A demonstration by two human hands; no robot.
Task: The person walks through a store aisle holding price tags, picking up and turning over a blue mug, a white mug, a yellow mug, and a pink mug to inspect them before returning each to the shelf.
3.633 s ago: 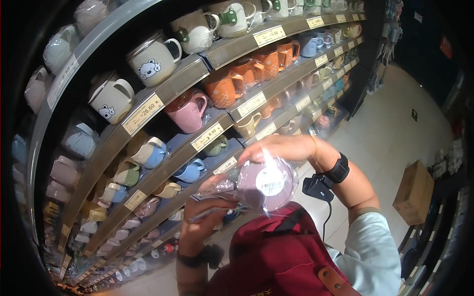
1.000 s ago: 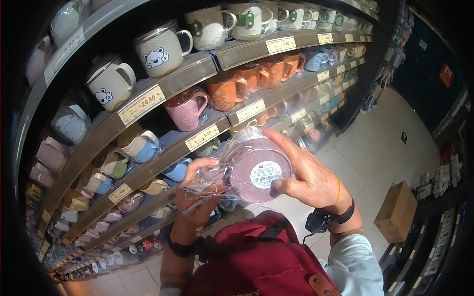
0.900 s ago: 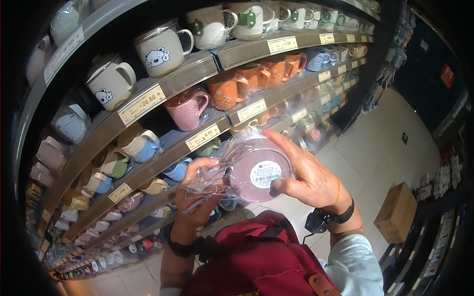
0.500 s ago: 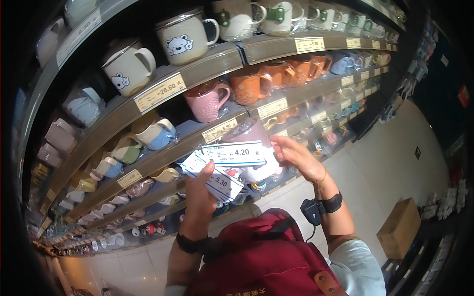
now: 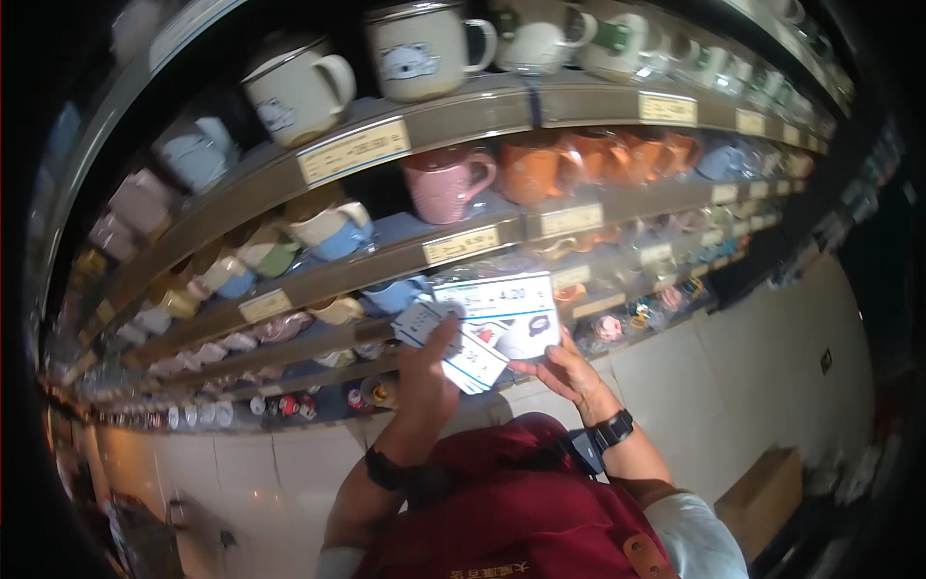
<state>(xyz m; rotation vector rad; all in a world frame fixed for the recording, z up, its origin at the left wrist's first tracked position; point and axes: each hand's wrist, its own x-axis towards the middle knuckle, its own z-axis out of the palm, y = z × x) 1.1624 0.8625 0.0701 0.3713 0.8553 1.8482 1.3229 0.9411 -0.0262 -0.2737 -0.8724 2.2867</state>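
Observation:
My left hand (image 5: 431, 372) is closed on a fanned stack of white price labels (image 5: 473, 359) with blue stripes, the thumb pressing on top. The uppermost label (image 5: 502, 294) reads 4.20. Directly behind it is a mug (image 5: 526, 340), pale below, its upper part pinkish in the earlier view and mostly hidden now. My right hand (image 5: 569, 372) is closed around the mug's lower right side, thumb and fingers at its edge. Both hands are close together in front of the shelves. Motion blurs the smaller print.
Curved shelves (image 5: 463, 111) rise ahead with plastic-wrapped mugs, among them a pink mug (image 5: 449, 185), orange mugs (image 5: 535, 172) and cream bear mugs (image 5: 420, 53). Price tags line the shelf edges. A cardboard box (image 5: 762, 502) stands at the lower right on the tiled floor (image 5: 694, 405).
The view has shifted, so the shelves appear farther right. My right hand has moved from the mug's upper right side down to its lower edge. The labels now cover more of the mug.

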